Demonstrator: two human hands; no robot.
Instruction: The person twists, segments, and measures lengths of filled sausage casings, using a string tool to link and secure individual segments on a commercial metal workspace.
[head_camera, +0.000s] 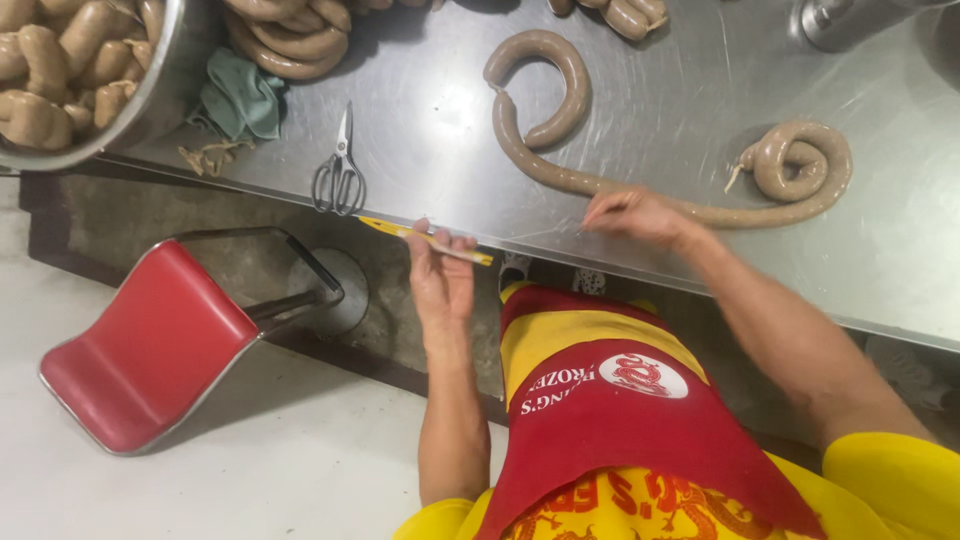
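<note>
One left hand (441, 277) gripping one yellow stick (428, 240), right hand (637, 214) pinching one long sausage (640, 190), one scissors (339, 170).

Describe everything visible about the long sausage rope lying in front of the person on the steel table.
The long pale-brown sausage rope is one smooth, glossy casing, filled and soft-looking. It lies flat on the scuffed stainless steel table. Its far end curls into an open hook; from there it runs along the near table edge to a tight spiral at the other end, where a short string tail sticks out. The right hand rests its fingers on the middle stretch, pinching something thin there. The left hand, holding a yellow stick, stays clear of it.
</note>
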